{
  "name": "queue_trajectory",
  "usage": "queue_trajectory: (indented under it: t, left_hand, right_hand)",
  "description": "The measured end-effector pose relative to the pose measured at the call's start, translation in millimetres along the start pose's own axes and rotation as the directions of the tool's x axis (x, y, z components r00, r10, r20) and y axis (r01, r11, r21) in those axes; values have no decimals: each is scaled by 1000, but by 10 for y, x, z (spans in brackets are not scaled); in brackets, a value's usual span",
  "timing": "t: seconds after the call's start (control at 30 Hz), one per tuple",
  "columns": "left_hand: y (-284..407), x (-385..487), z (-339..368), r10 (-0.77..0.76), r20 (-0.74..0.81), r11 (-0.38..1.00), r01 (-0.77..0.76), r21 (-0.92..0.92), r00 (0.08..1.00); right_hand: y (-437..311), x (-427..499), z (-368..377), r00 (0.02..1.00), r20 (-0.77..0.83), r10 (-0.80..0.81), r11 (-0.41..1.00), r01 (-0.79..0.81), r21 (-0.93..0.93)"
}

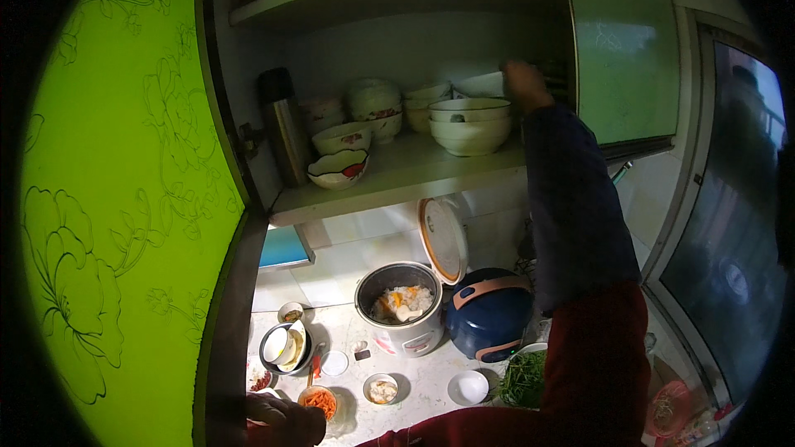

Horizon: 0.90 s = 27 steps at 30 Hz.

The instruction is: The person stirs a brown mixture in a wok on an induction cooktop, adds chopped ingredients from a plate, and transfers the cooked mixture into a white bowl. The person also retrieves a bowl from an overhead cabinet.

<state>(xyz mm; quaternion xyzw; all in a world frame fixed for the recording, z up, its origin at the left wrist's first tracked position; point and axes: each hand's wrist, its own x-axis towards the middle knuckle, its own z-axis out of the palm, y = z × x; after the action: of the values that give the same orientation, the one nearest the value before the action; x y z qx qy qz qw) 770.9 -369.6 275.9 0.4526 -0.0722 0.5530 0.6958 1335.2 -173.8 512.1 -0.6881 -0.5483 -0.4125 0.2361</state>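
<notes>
My right hand (528,84) reaches into the wall cupboard, beside a white square-edged dish (481,85) and behind a stack of large white bowls (470,127); its fingertips are dim and blurred. Low at the left, my left hand (289,420) is near the cupboard door's lower edge, over a bowl of shredded orange food (318,401); what its fingers do is unclear. Flowered bowls (343,138), a bowl with a red motif (338,169) and a steel vacuum flask (284,130) stand on the shelf's left side.
The green cupboard door (130,198) hangs open at left. Below are an open rice cooker (400,335) with rice, a closed blue cooker (487,316), an empty white bowl (468,388), a bowl of pale food (380,389), stacked dishes (286,347) and leafy greens (525,379).
</notes>
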Motion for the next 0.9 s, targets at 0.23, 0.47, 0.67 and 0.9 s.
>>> queue_trajectory:
  t: [0.23, 0.47, 0.67, 0.9]
  left_hand:
    - [-338, -268, -315, -260, -194, 944, 291, 154, 946]
    - [-1134, -576, -1122, -528, -388, 589, 654, 475, 756]
    - [-1988, -976, -2227, -602, -451, 18, 576, 817, 659]
    - [-2433, -1489, -3341, -663, -522, 90, 750, 655, 536]
  right_hand:
    - [-246, -90, -556, 976, -217, -8, 999, 17, 40]
    - [-586, -496, -965, 928, -313, -201, 960, 250, 128]
    - [-768, -710, -926, 936, -205, -286, 950, 305, 67]
    - [-756, -771, -798, 969, -79, -234, 961, 242, 129]
